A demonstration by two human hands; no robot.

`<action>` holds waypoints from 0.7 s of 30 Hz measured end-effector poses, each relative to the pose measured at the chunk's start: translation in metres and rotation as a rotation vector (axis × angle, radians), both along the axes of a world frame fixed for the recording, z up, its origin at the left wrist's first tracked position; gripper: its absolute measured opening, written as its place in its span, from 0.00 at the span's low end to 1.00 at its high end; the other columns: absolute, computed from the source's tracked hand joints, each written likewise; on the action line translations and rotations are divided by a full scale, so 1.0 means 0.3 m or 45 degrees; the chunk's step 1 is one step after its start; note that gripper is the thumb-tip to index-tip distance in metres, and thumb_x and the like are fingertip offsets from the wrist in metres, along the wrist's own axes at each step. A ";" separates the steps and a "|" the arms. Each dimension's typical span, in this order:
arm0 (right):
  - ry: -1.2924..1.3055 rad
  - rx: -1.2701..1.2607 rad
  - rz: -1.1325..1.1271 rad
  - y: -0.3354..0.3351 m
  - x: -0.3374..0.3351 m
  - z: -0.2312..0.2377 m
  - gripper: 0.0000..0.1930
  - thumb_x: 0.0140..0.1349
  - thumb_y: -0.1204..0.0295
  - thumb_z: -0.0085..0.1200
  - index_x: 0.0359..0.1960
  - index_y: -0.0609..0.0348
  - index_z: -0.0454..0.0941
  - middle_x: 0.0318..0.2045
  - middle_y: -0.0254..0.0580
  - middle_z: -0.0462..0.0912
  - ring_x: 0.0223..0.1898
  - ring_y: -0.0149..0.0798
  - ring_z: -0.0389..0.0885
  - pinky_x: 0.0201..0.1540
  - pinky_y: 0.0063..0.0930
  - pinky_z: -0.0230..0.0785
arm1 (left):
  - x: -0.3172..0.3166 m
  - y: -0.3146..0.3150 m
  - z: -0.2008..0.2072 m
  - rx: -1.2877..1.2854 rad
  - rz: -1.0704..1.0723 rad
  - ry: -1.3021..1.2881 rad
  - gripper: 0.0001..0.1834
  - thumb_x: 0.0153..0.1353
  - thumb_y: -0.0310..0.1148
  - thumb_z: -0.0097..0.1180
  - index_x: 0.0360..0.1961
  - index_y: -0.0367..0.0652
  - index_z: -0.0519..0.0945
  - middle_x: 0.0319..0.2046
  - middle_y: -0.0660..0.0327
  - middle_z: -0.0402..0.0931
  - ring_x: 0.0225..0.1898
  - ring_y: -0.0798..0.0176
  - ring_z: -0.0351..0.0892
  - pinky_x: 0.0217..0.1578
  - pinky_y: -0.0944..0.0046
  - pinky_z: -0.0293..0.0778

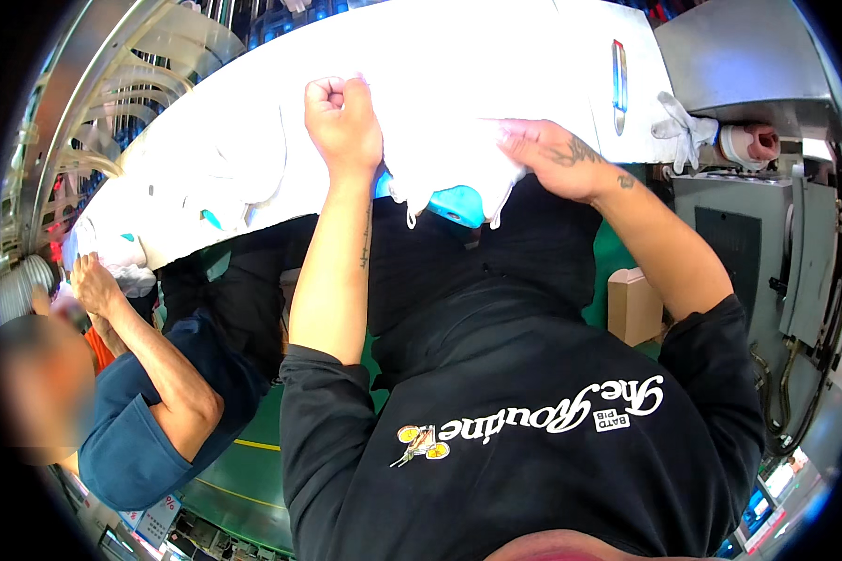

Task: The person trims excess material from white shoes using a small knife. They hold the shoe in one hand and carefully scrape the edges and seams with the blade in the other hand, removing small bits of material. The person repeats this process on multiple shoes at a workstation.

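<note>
White script lettering [566, 411] sweeps upside down across the black T-shirt [533, 481], a small printed white block [613, 420] tucked alongside; lower left, a pale panel [159, 517] shows tiny print.

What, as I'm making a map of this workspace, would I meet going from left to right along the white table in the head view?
A co-worker's hand, the person's left hand, a light-blue object, the right hand, a slim red-edged tool, a pale glove.
</note>
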State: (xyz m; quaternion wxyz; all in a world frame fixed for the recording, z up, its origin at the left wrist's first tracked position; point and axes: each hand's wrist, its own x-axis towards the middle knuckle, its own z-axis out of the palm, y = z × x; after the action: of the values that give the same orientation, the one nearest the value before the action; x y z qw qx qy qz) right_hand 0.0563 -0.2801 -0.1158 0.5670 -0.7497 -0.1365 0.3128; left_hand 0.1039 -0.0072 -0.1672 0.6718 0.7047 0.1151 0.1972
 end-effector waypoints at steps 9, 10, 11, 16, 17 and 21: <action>-0.575 -0.342 -0.135 0.080 -0.090 0.024 0.26 0.82 0.56 0.45 0.70 0.60 0.75 0.57 0.62 0.85 0.58 0.57 0.86 0.65 0.46 0.76 | 0.005 -0.006 -0.017 -0.004 0.010 -0.139 0.09 0.70 0.29 0.61 0.33 0.41 0.73 0.27 0.68 0.73 0.29 0.74 0.69 0.33 0.68 0.70; -0.562 -0.366 -0.107 0.074 -0.071 0.033 0.26 0.82 0.56 0.45 0.70 0.60 0.75 0.57 0.61 0.85 0.58 0.57 0.86 0.65 0.45 0.75 | 0.007 -0.004 -0.016 -0.019 0.008 -0.136 0.09 0.70 0.29 0.60 0.33 0.41 0.74 0.26 0.68 0.73 0.29 0.74 0.69 0.33 0.68 0.70; -0.547 -0.390 -0.078 0.067 -0.051 0.038 0.26 0.82 0.56 0.44 0.70 0.60 0.75 0.58 0.61 0.85 0.58 0.56 0.86 0.65 0.44 0.75 | 0.007 0.000 -0.010 -0.034 0.007 -0.131 0.09 0.71 0.29 0.60 0.33 0.40 0.74 0.26 0.68 0.73 0.29 0.74 0.69 0.32 0.68 0.70; -0.348 -0.116 -0.107 -0.031 -0.065 -0.011 0.24 0.85 0.57 0.42 0.72 0.58 0.76 0.59 0.53 0.86 0.61 0.47 0.85 0.66 0.38 0.73 | 0.006 0.007 0.004 0.084 0.007 -0.049 0.10 0.71 0.32 0.61 0.34 0.40 0.74 0.26 0.68 0.74 0.29 0.75 0.69 0.32 0.68 0.70; -0.399 -0.139 -0.130 -0.042 -0.083 -0.010 0.24 0.85 0.57 0.44 0.72 0.58 0.76 0.59 0.52 0.86 0.61 0.47 0.85 0.67 0.38 0.73 | 0.006 0.004 0.007 0.074 0.010 -0.054 0.11 0.71 0.33 0.61 0.34 0.40 0.74 0.27 0.68 0.74 0.29 0.75 0.69 0.32 0.68 0.70; -0.443 -0.214 -0.238 -0.044 -0.145 0.018 0.25 0.80 0.57 0.54 0.70 0.60 0.78 0.61 0.52 0.86 0.62 0.48 0.85 0.67 0.37 0.73 | 0.004 -0.006 0.017 0.055 -0.010 -0.072 0.11 0.70 0.33 0.61 0.34 0.40 0.74 0.27 0.68 0.75 0.29 0.75 0.69 0.32 0.68 0.70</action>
State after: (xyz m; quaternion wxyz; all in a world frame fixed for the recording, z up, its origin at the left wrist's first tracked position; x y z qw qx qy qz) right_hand 0.0128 -0.2933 -0.1105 0.4970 -0.8464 -0.1356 0.1349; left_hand 0.1050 -0.0090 -0.1622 0.6602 0.7136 0.0890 0.2167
